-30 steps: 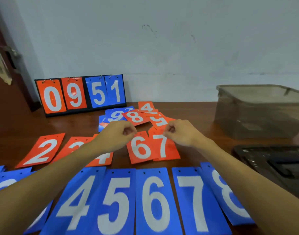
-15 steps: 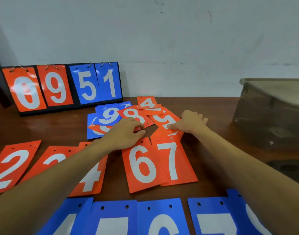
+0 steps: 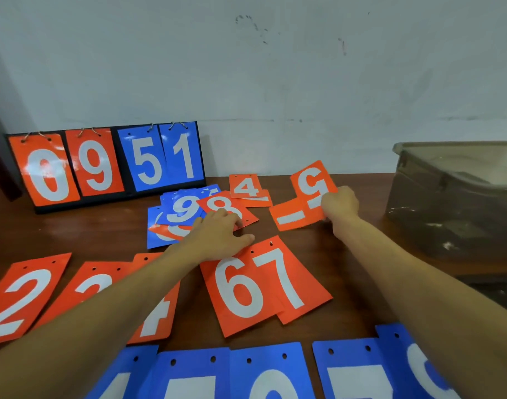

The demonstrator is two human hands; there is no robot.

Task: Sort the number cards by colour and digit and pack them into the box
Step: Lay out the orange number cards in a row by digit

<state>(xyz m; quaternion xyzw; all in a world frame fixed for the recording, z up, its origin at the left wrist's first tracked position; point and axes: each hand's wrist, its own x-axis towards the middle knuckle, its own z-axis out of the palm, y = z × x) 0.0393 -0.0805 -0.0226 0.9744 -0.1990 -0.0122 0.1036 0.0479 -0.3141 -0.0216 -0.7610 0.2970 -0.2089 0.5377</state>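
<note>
The right hand point(image 3: 340, 210) is pinching the inverted orange 5 card point(image 3: 311, 180) in its fingers, beyond and right of the orange 6 card point(image 3: 238, 289), while the left hand point(image 3: 217, 240) is resting flat-fingered nearer it.

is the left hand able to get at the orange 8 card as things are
Probably yes. The left hand touches the near edge of the orange 8 card, which lies atop the pile with nothing else over it. The right hand is off to the side, gripping another orange card.

Glossy plastic cards point(image 3: 248, 286); polished wood table point(image 3: 347, 254); translucent smoky plastic box point(image 3: 453, 203); matt scuffed painted wall point(image 3: 275, 67).
</note>
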